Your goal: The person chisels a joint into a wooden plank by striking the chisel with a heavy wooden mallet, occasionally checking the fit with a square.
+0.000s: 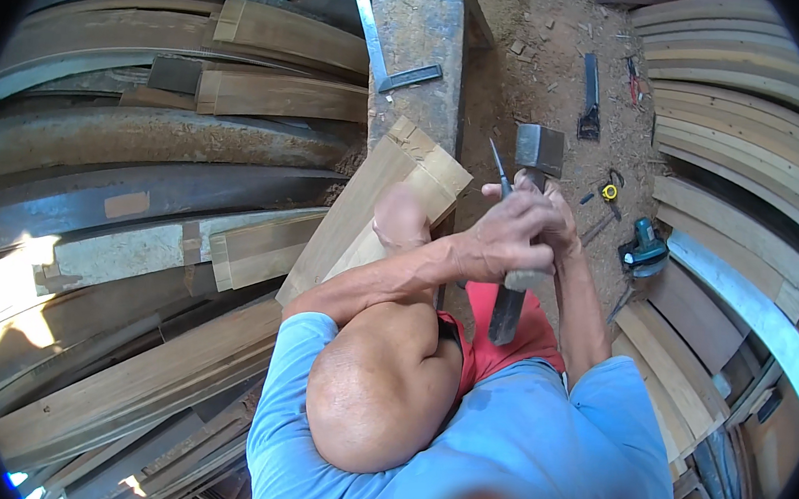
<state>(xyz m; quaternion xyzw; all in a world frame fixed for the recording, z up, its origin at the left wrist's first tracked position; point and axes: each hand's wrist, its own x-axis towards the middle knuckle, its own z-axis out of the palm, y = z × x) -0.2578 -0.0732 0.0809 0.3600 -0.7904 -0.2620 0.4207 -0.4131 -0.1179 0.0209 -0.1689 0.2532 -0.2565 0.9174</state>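
My left hand (515,231), partly blurred, is closed around a dark flat-bladed chisel (507,318) with a pale wooden collar, its blade pointing back toward my lap. Just behind it, my right hand (565,221) is closed on a hammer (538,150) with a block-shaped grey head facing away from me. A thin pointed tool (498,161) sticks out beside the hammer; which hand grips it is hidden. Left of my hands slants a wooden board (350,217) with cuts across its far end, which rests on the bench. My bare foot (402,216) presses on the board.
A metal square (378,62) lies on the worn wooden bench (419,23). On the shavings-covered floor at right are a handsaw (591,95), red-handled pliers (634,83), a yellow tape measure (611,190) and a green power tool (647,247). Stacked planks (744,118) line both sides.
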